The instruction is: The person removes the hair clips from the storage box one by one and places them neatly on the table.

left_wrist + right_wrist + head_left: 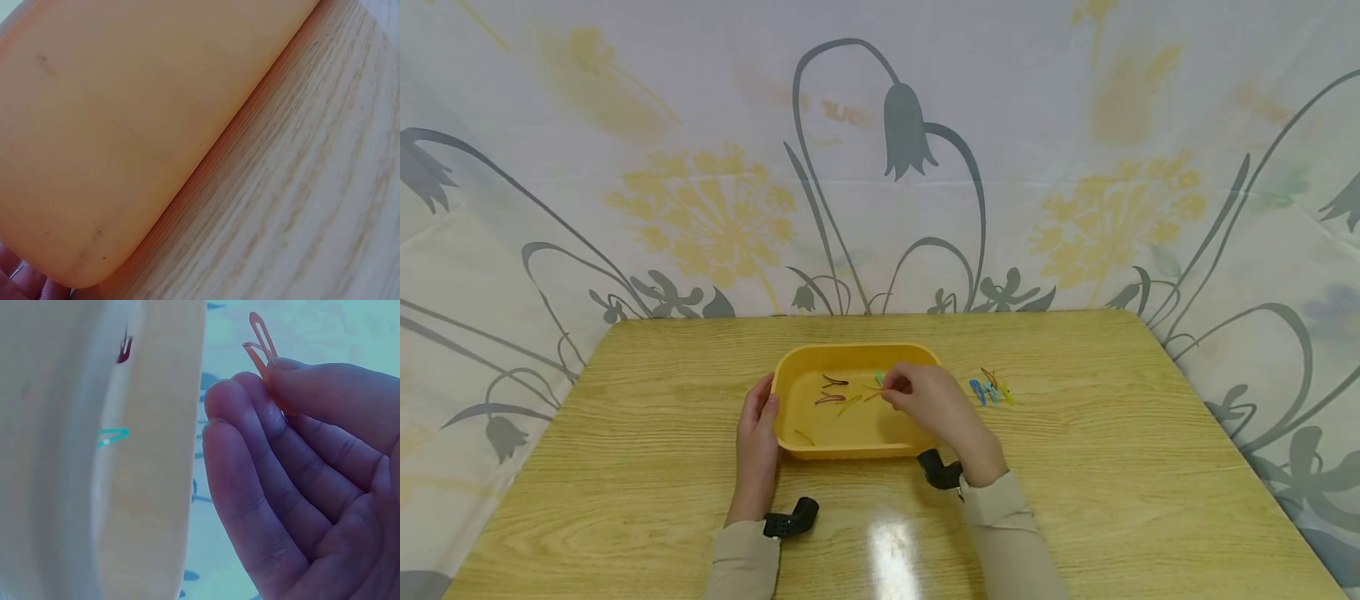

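Observation:
Over the right part of a yellow plastic tray (pixel 850 451), my right hand (pixel 928 398) pinches an orange snap hair clip (pixel 262 347) between thumb and index finger. The clip is snapped apart, its two arms spread. Inside the tray lie a dark hair clip (pixel 835 382), a reddish one (pixel 831 398), a yellow one (pixel 850 405), a green one (pixel 880 378) and a small yellowish one (pixel 805 437). My left hand (pixel 758 433) rests against the tray's left wall, thumb beside the rim; in the left wrist view the tray wall (pixel 144 125) hides most of its fingers.
To the right of the tray, a small group of hair clips lies on the wooden table (pixel 1112 467), among them a blue clip (pixel 977 392) and a yellow-green clip (pixel 1007 394). A flower-patterned cloth (pixel 1000 75) hangs behind the table's back edge.

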Demonstrator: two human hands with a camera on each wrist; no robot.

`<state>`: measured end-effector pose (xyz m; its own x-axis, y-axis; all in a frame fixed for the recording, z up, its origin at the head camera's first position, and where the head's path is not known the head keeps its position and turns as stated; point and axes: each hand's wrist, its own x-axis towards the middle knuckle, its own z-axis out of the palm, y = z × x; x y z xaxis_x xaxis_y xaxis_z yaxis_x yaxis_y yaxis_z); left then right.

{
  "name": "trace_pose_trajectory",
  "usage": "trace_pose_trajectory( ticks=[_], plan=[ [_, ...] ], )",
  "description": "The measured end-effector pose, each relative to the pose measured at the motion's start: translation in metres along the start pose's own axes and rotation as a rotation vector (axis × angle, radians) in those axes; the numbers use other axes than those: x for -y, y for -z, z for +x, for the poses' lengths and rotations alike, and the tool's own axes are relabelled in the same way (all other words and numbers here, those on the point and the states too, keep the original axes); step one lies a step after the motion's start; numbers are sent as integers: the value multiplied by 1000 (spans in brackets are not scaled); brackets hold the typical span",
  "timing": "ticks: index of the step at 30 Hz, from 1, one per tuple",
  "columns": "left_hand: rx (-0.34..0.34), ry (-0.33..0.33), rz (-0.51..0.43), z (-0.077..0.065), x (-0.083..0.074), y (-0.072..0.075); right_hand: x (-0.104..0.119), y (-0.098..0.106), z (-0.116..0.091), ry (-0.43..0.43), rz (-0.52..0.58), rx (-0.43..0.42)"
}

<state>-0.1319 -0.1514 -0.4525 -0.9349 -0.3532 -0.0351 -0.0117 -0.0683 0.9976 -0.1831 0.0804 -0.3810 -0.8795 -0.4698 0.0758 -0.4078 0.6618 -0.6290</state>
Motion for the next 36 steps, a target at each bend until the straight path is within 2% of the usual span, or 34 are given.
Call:
trace_pose_trajectory(
  ticks=[6, 9, 21, 36],
  plan=[
    [-1, 15, 3, -7, -15, -4, -7, 6, 0, -17, 29, -16],
    [-1, 20, 18, -9, -18, -5, -10, 9, -1, -14, 39, -36],
    [-7, 4, 1, 3, 5, 1, -22, 20, -3, -82, 98, -80],
    [-8, -21, 24, 3, 6, 1, -42, 31, -6, -94, 99, -130]
  ],
)
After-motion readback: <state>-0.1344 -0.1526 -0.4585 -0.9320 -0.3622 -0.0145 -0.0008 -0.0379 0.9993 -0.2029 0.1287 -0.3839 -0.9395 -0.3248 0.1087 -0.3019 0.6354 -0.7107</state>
